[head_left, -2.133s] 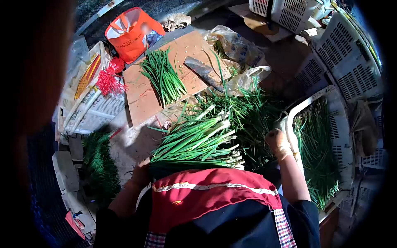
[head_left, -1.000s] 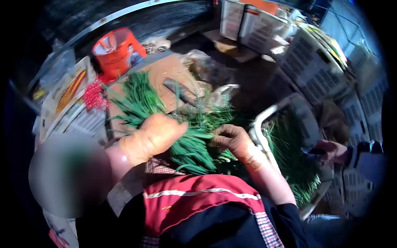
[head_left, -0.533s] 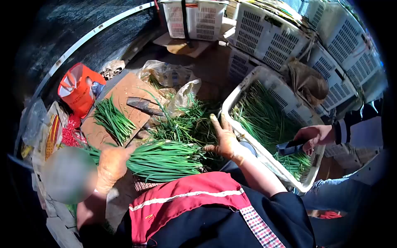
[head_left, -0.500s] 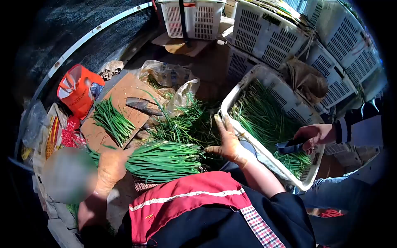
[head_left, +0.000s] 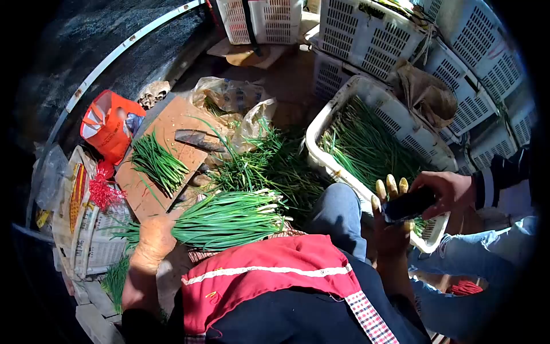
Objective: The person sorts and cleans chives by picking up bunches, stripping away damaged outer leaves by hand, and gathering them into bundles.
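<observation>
My left hand [head_left: 154,238] is closed around the leafy end of a large bunch of garlic chives [head_left: 229,221], which lies across my lap with its pale stem ends to the right. My right hand [head_left: 392,221] is raised at the front corner of a white plastic crate [head_left: 338,169], palm up, its fingers stretched and apart. Over its palm is a dark phone [head_left: 409,204], gripped by another person's hand [head_left: 452,192] coming from the right. The phone hides part of my palm; whether they touch, I cannot tell. Loose chives [head_left: 372,143] fill much of the crate.
Ahead lies a pile of loose greens [head_left: 269,166]. A smaller chive bunch [head_left: 158,163] rests on a cardboard sheet [head_left: 180,129], beside a knife-like blade [head_left: 197,139]. An orange bag [head_left: 109,126] stands left. Stacked white crates [head_left: 366,37] rise behind; a person's jeans [head_left: 464,286] are at right.
My right hand has moved right and down from beside the greens pile to the phone. The other person's hand has shifted the phone slightly left. My left hand keeps hold of the bunch.
</observation>
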Motion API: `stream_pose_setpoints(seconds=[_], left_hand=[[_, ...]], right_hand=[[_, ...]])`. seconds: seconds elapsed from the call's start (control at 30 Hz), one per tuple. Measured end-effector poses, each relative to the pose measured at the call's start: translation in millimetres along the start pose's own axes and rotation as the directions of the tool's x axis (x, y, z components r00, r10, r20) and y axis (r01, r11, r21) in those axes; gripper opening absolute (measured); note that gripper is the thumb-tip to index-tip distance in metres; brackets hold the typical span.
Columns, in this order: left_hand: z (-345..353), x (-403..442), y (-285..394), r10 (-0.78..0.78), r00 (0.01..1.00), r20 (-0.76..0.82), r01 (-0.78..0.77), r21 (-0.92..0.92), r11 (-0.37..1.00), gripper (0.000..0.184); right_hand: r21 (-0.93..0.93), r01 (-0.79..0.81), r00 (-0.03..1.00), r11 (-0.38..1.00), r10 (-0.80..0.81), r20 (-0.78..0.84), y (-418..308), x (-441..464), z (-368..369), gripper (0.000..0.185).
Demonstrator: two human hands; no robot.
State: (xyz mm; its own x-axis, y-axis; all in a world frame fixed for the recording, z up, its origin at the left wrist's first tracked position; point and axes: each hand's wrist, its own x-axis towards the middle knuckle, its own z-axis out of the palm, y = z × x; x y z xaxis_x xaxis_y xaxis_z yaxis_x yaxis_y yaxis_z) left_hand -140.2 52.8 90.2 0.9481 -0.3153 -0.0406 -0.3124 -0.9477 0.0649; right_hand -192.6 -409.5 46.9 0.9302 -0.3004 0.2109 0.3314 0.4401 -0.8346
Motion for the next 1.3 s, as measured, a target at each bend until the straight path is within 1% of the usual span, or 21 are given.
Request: stream_pose_setpoints(seconds=[0.03, 0.1, 0.17, 0.23, 0.3, 0.37, 0.43, 0.5, 0.57, 0.63, 0.7, 0.77, 0.8, 0.83, 0.93, 1.03, 1.07, 1.1, 1.13, 1.23, 1.3], left_hand=[[-6.2, 1.0, 6.2, -0.011, 1.000, 0.024, 0.011, 0.014, 1.000, 0.044], [-3.1, -4.4, 3.6, -0.055, 0.998, 0.013, 0.055, -0.001, 0.998, 0.045], [-8.2, -9.6, 6.1, -0.175, 0.981, 0.089, 0.177, -0.018, 0.984, 0.039], [-8.1, -22.7, 0.8, -0.208, 0.973, 0.096, 0.221, -0.147, 0.964, 0.037], [25.2, -36.0, -19.1, -0.186, 0.982, 0.020, 0.187, -0.070, 0.980, 0.032], [14.8, -38.4, -10.5, -0.242, 0.958, 0.155, 0.259, -0.098, 0.961, 0.036], [36.7, -48.7, -21.3, -0.241, 0.970, 0.034, 0.242, -0.211, 0.947, 0.035], [31.2, -58.6, -24.8, -0.289, 0.956, 0.042, 0.292, -0.186, 0.938, 0.036], [45.2, -64.9, -23.1, -0.332, 0.940, 0.083, 0.342, -0.197, 0.919, 0.036], [51.8, -69.3, -28.1, -0.336, 0.942, 0.016, 0.329, -0.255, 0.909, 0.039], [39.3, -69.9, -23.1, -0.386, 0.916, 0.112, 0.401, -0.251, 0.881, 0.040], [41.5, -71.3, -26.8, -0.392, 0.908, 0.148, 0.418, -0.252, 0.873, 0.042], [38.9, -70.5, -27.3, -0.401, 0.898, 0.184, 0.437, -0.255, 0.862, 0.043], [38.3, -69.7, -29.1, -0.409, 0.886, 0.219, 0.456, -0.255, 0.853, 0.043], [41.3, -67.4, -36.0, -0.422, 0.892, 0.165, 0.453, -0.308, 0.837, 0.042], [55.0, -50.7, -43.9, -0.478, 0.874, 0.083, 0.473, -0.368, 0.801, 0.041], [59.7, -42.0, -44.6, -0.468, 0.881, 0.064, 0.460, -0.345, 0.819, 0.041], [60.1, -31.7, -44.7, -0.458, 0.888, 0.044, 0.446, -0.321, 0.835, 0.042], [63.7, -21.8, -44.5, -0.392, 0.915, -0.095, 0.345, -0.320, 0.882, 0.039], [80.8, 15.4, -49.2, -0.309, 0.946, 0.098, 0.324, -0.314, 0.892, 0.038], [94.0, 42.6, -45.0, -0.387, 0.875, 0.291, 0.473, -0.341, 0.813, 0.037]], right_hand=[[0.526, -0.003, 0.998, 0.851, -0.029, 0.052, 3.6, 4.9, 0.5, 0.078], [0.318, -0.005, 1.000, 0.948, 0.007, -0.005, 8.5, 8.1, -4.8, 0.089], [0.286, 0.023, 1.000, 0.958, -0.026, 0.004, 12.7, 7.5, -8.4, 0.087], [0.277, 0.096, 0.987, 0.956, -0.127, 0.095, 16.7, 19.1, -2.1, 0.082], [0.444, -0.005, 0.994, 0.896, -0.043, 0.099, 15.4, 17.7, -12.0, 0.077], [0.367, -0.088, 0.975, 0.926, 0.005, 0.221, 15.5, 30.5, -15.0, 0.073], [0.351, -0.117, 0.991, 0.929, 0.088, 0.098, 20.1, 34.9, 7.8, 0.074], [0.184, -0.217, 0.958, 0.959, 0.173, 0.229, 27.6, 51.8, 31.6, 0.078], [0.092, -0.315, 0.895, 0.945, 0.264, 0.360, 48.0, 65.9, 41.0, 0.081], [0.000, -0.424, 0.854, 0.906, 0.400, 0.332, 76.4, 84.3, 43.2, 0.076], [0.104, -0.561, 0.788, 0.821, 0.492, 0.370, 94.4, 93.0, 75.2, 0.086], [-0.022, -0.614, 0.684, 0.789, 0.546, 0.483, 114.9, 107.2, 105.0, 0.083], [-0.019, -0.546, 0.759, 0.838, 0.503, 0.414, 124.7, 103.2, 123.7, 0.084], [-0.132, -0.511, 0.713, 0.849, 0.505, 0.486, 128.3, 105.9, 135.0, 0.071], [-0.409, -0.549, 0.536, 0.729, 0.682, 0.497, 142.6, 127.1, 161.0, 0.077], [-0.488, -0.547, 0.488, 0.680, 0.733, 0.473, 170.2, 150.1, 204.3, 0.076], [-0.496, -0.576, 0.410, 0.649, 0.755, 0.512, 191.9, 168.1, 215.6, 0.067], [-0.483, -0.538, 0.448, 0.691, 0.719, 0.531, 210.7, 176.5, 235.2, 0.064], [-0.510, -0.536, 0.391, 0.673, 0.733, 0.557, 231.0, 190.5, 254.5, 0.061], [-0.645, -0.490, 0.272, 0.586, 0.806, 0.526, 270.6, 223.2, 324.8, 0.051], [-0.695, -0.540, 0.227, 0.475, 0.877, 0.424, 322.9, 236.4, 356.5, 0.043]])
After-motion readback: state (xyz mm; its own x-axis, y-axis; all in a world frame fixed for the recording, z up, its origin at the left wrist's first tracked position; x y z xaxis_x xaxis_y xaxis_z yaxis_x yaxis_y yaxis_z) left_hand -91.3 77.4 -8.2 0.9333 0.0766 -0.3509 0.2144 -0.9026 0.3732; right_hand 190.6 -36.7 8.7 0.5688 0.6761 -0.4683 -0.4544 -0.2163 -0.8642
